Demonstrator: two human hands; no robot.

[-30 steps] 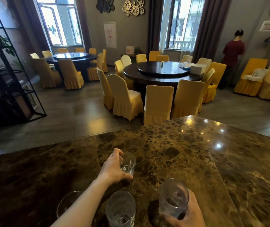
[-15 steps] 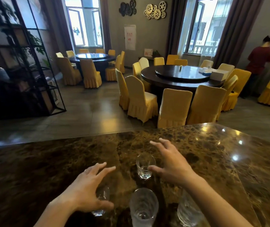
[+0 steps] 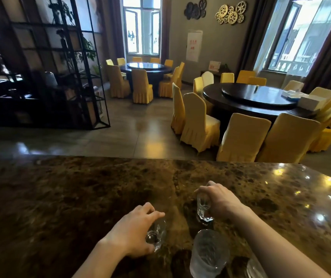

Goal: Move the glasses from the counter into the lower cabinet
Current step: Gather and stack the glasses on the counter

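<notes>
Daylight enters through 2 tall windows on the far wall, the far-left window point(image 3: 142, 31) and the far-right window point(image 3: 309, 35), both blown out to white with little detail behind the glass. The room itself is dim and warm-toned. The black metal shelving unit point(image 3: 46, 63) at left sinks into near-black shadow. The polished brown marble counter point(image 3: 80, 197) shows small bright glare spots at its right end, and the grey tiled floor point(image 3: 140, 135) carries soft reflected patches. Wide-angle distortion bends the shelving and window frames outward at the edges. The picture is slightly soft overall, and the ribbed clear glass tumbler point(image 3: 208, 255) nearest the camera looks blurred.
</notes>
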